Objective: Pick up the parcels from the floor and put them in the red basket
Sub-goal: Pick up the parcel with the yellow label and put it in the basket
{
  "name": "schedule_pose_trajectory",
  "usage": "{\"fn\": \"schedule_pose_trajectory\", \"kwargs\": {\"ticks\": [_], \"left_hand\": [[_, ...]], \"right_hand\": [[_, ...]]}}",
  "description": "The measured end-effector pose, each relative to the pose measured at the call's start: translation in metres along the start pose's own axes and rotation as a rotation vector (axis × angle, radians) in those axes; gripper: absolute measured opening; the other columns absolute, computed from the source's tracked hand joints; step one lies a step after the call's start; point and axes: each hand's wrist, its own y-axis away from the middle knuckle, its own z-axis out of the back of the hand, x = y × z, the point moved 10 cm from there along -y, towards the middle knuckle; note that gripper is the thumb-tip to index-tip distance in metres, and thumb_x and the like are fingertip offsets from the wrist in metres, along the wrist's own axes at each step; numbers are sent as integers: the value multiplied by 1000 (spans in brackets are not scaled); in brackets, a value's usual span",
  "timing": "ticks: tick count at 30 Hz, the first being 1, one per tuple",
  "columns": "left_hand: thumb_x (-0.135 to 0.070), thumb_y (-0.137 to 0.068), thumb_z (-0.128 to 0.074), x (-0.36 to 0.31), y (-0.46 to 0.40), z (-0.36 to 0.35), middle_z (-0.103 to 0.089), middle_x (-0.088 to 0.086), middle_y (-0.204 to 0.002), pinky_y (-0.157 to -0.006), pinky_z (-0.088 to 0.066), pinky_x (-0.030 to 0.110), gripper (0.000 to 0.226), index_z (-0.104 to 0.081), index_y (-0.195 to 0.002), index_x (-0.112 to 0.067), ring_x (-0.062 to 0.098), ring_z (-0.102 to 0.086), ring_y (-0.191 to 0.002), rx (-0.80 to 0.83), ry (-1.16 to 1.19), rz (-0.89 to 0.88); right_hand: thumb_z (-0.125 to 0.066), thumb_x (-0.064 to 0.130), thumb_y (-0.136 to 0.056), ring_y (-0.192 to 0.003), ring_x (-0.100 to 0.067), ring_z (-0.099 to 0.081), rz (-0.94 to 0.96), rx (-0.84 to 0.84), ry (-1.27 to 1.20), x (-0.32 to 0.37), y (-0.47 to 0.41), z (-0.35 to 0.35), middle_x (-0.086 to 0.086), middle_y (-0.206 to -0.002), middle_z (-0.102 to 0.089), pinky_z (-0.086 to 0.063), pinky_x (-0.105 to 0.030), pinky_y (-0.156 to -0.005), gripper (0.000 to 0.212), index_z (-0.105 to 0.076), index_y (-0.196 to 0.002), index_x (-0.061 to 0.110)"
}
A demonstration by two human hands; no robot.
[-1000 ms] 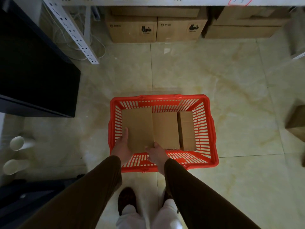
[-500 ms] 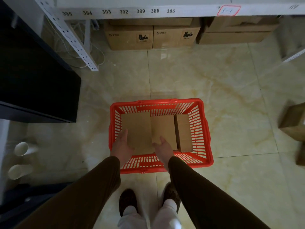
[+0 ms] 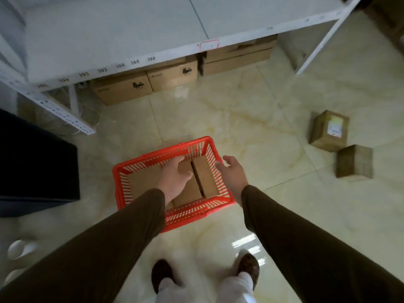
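The red basket stands on the floor in front of my feet and holds three brown parcels lying side by side, the right one fully in view. My left hand hovers above the basket's middle, fingers relaxed and holding nothing. My right hand is lifted beside the basket's right rim, fingers spread and empty. Two more parcels lie on the floor to the right: one with a white label and a plain one just in front of it.
A white metal shelf with numbered tags spans the back, with cardboard boxes stored beneath it. A black cabinet stands at the left. White rolls lie at the lower left. The tiled floor is glossy.
Both hands have let go of the parcel, which now lies in the basket, and have risen above it. My view has lifted and swung right, bringing the two floor parcels into sight.
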Motion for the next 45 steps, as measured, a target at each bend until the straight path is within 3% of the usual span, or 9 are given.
{"fn": "schedule_pose_trajectory", "kwargs": {"ticks": [3, 6, 15, 21, 25, 30, 36, 41, 45], "left_hand": [[-33, -94, -70, -48, 2, -33, -52, 1, -152, -113, -36, 34, 59, -49, -148, -20, 22, -47, -140, 0, -69, -46], [-41, -91, -68, -89, 4, -78, -56, 0, -146, -113, -41, 40, 59, -51, -145, -26, 23, -53, -134, 24, -114, -39], [-27, -96, -67, -193, 6, -219, -50, 5, -154, -117, -35, 36, 58, -46, -150, -18, 22, -45, -142, 93, -14, -46], [-30, -97, -65, -236, -18, -273, -51, 5, -151, -106, -41, 32, 55, -47, -148, -20, 21, -50, -136, 160, 13, -2], [-28, -98, -64, -273, -38, -304, -54, 4, -147, -108, -47, 43, 52, -48, -147, -19, 21, -53, -131, 174, -21, 0], [-27, -100, -63, -324, -61, -360, -54, 5, -148, -106, -43, 34, 52, -47, -148, -16, 22, -52, -133, 191, -60, 24], [-26, -101, -61, -390, -85, -437, -53, 7, -150, -113, -40, 41, 52, -45, -149, -15, 25, -52, -135, 162, 3, 42], [-28, -101, -61, -410, -104, -478, -51, 4, -152, -114, -40, 38, 54, -43, -151, -19, 22, -50, -137, 185, 55, 74], [-29, -100, -62, -413, -137, -492, -50, 5, -152, -114, -40, 37, 56, -42, -151, -17, 22, -50, -137, 192, 94, 107]], "right_hand": [[-59, 40, -98, -99, -13, -65, 18, -52, -32, -3, 3, 63, 3, -124, -61, -49, -27, -84, 51, -50, -144, 19], [-60, 37, -99, -125, -25, -58, 32, -82, -29, -17, 0, 129, -4, -143, -57, -43, -31, -99, 47, -54, -141, 18], [-60, 36, -98, -114, -21, -57, -12, -130, -34, -62, -19, 304, 0, -131, -61, -42, -31, -93, 39, -58, -133, 19], [-60, 36, -98, -113, -20, -59, -36, -155, -14, -68, -53, 376, 3, -125, -63, -43, -32, -94, 34, -61, -128, 19], [-57, 36, -99, -114, -21, -59, -44, -156, -25, -72, -79, 426, 2, -123, -64, -46, -35, -99, 30, -62, -123, 19], [-56, 37, -100, -110, -20, -59, -52, -137, -46, -87, -115, 490, 2, -119, -65, -43, -32, -92, 30, -63, -122, 18], [-56, 36, -99, -105, -17, -59, -54, -102, -6, -105, -166, 562, 5, -113, -65, -42, -32, -89, 26, -64, -117, 20], [-54, 32, -98, -89, -20, -57, -124, -165, -43, -119, -210, 597, 5, -90, -62, -44, -33, -81, 17, -64, -105, 20], [-56, 29, -98, -99, -21, -57, -174, -153, -113, -118, -250, 600, -1, -111, -61, -44, -34, -83, 29, -60, -125, 18]]}}
